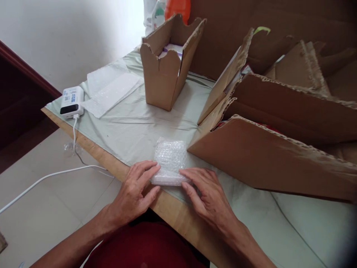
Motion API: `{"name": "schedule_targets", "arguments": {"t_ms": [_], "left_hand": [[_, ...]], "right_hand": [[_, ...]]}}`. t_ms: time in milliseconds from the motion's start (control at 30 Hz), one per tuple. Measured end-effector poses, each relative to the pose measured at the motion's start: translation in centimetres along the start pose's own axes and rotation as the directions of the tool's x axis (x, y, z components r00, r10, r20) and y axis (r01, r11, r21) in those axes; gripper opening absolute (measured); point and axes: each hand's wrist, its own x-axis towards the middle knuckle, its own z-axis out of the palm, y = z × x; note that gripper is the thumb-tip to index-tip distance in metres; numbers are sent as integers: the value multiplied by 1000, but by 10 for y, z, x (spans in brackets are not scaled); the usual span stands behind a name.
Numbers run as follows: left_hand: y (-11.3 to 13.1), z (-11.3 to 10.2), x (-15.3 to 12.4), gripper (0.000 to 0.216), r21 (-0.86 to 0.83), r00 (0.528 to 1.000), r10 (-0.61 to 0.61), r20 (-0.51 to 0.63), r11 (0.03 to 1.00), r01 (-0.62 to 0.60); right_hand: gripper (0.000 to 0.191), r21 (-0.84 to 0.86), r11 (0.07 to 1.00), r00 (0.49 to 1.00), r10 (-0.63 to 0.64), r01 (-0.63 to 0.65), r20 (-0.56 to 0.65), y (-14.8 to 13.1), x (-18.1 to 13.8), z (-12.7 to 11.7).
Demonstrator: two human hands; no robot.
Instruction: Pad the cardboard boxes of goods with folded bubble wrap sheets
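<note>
A small piece of clear bubble wrap (170, 154) lies near the table's front edge, its near end folded over into a thicker strip. At the left end of that fold, my left hand (137, 188) pinches it, fingertips on top and thumb at the near edge. My right hand (208, 192) grips the right end the same way, with its fingers bent over the fold. Whether anything is wrapped inside the fold, I cannot tell.
Flat translucent sheets (111, 89) lie at the back left, beside a white power bank (72, 100) with a cable. A narrow cardboard box (158, 82) holds something white and purple. Larger cardboard compartments (264, 156) stand on the right. An orange container (178, 9) is behind.
</note>
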Motion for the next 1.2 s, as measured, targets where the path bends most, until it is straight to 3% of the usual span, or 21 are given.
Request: {"name": "schedule_targets", "arguments": {"t_ms": [100,233,400,500,600,700,800,900,1000,1067,1133,1200], "left_hand": [[-2,1,6,44,-6,1000,5,-28,1000,-6],[-9,3,19,34,69,998,-6,-57,998,10],[-12,6,31,38,151,989,-71,-127,984,90],[-5,3,23,38,71,974,-128,-189,987,144],[6,-2,4,39,-181,930,-326,-168,938,296],[15,-1,-12,48,-536,858,-513,1,724,433],[21,4,-14,70,-762,825,-533,189,450,465],[29,9,-7,86,-812,801,-508,316,291,505],[36,11,-4,87,-797,787,-511,346,284,534],[38,13,-6,85,-783,797,-502,336,322,533],[38,16,-8,80,-758,816,-469,338,378,532],[39,16,-7,75,-722,856,-405,322,480,498]], "right_hand": [[27,-39,998,999,49,-50,-13,-1,-5,-1],[39,-226,974,995,-49,27,-90,-1,-7,4],[41,-343,929,991,-129,136,44,2,7,13],[34,-323,938,992,-121,127,37,7,14,16],[28,-218,974,997,-69,59,-39,7,11,13],[27,-91,995,995,33,-42,-96,-3,1,5],[27,51,991,991,123,-121,-42,-20,-10,-3],[26,166,963,976,205,-214,69,-33,-19,-9],[33,230,924,952,303,-305,46,-34,-31,-13],[51,345,862,924,380,-372,46,-30,-39,-15],[63,527,741,900,420,-415,117,-26,-47,-17],[51,655,612,884,421,-443,204,-23,-52,-20]]}}
